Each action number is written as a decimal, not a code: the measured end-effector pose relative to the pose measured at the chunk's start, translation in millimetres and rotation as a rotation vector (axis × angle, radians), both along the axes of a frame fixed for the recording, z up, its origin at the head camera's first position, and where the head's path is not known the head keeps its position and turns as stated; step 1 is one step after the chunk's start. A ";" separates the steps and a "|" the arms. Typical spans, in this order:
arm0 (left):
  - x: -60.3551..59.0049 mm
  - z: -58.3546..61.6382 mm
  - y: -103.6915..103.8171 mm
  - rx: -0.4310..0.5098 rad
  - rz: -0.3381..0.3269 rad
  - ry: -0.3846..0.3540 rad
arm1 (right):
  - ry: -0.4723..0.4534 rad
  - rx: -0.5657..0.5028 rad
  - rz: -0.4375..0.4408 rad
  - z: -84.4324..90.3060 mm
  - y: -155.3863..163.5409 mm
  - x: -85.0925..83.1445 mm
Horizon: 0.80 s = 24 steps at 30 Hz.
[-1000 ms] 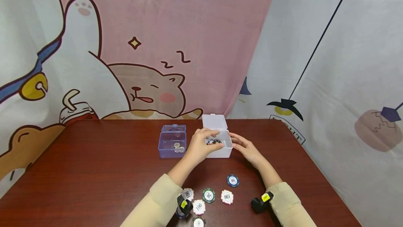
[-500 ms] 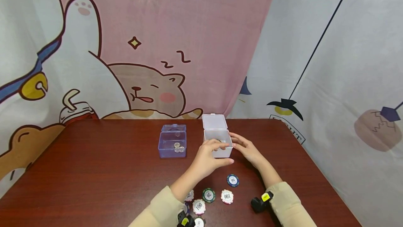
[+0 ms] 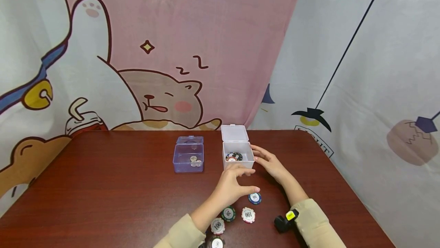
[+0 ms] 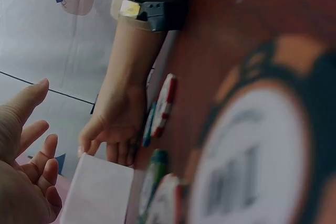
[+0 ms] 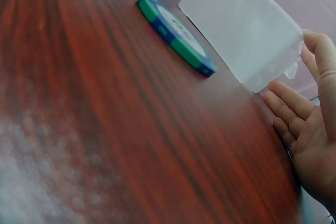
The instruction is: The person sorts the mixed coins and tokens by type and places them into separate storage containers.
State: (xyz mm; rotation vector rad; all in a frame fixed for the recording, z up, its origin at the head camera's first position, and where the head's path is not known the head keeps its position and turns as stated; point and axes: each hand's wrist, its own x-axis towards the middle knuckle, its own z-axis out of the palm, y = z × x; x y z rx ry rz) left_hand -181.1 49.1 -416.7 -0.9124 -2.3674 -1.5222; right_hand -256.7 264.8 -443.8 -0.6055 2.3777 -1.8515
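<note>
I'm looking at the blue chip (image 3: 254,198) first: it lies flat on the counter (image 3: 113,194), right at the tips of my left hand (image 3: 233,187), whose fingers (image 3: 252,190) are loosely spread and hold nothing; whether the thumb tip actually touches the chip's edge, I cannot tell. Just beyond those fingers stands the white box (image 3: 239,155), lid up, with chips inside (image 3: 234,157). I see at least two, a dark one and a red-and-white one, too overlapped to count further. My right hand (image 3: 269,164) sits at the box's right side, fingers relaxed and straight along its wall, pinching nothing. The right wrist view shows the same open palm (image 5: 310,129) next to the box's frosted wall (image 5: 247,30), the blue chip (image 5: 176,35) lying flat a little way off.

On the near side of my left hand I count four more loose chips: a green one (image 3: 228,213), a red-and-white "100" (image 3: 248,215), another white "100" (image 3: 217,226), and one (image 3: 216,243) at the bottom edge of the view. That makes five on the counter.

Well to the left of my left fingers stands one clear purple box (image 3: 188,158), open, with a few silver coins (image 3: 195,161) inside; their exact count is too small to tell. Two boxes in all.
</note>
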 end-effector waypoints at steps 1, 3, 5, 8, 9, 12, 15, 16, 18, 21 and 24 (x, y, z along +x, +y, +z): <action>0.5 -2.0 0.8 -0.006 0.002 0.005 | -0.001 0.001 -0.002 0.2 -0.1 0.1; 1.3 -5.2 2.3 -0.027 0.012 0.015 | -0.002 0.004 -0.004 0.7 -0.3 0.4; 1.5 -7.9 3.7 -0.053 0.022 0.010 | -0.006 0.006 -0.008 1.5 -0.3 0.9; 0.7 -10.1 5.7 -0.094 0.029 0.007 | -0.011 0.010 -0.014 2.2 -0.1 1.4; 0.1 -10.9 6.5 -0.108 0.029 0.007 | -0.013 0.011 -0.017 2.5 -0.1 1.7; -1.5 -13.4 8.7 -0.151 0.021 -0.004 | -0.016 0.009 -0.019 3.3 0.0 2.1; -2.7 -17.4 10.8 -0.173 0.005 -0.035 | -0.020 0.007 -0.019 4.0 -0.3 2.4; -2.9 -18.9 11.3 -0.175 0.000 -0.048 | -0.020 0.007 -0.019 4.1 -0.5 2.5; -3.8 -22.4 12.6 -0.179 -0.006 -0.067 | -0.022 0.008 -0.021 4.5 -0.9 2.8; -4.9 -27.2 14.3 -0.185 -0.006 -0.084 | -0.018 0.014 -0.022 4.8 -1.3 3.4; -6.0 -31.7 16.0 -0.199 0.010 -0.099 | -0.014 0.014 -0.018 5.0 -1.9 3.7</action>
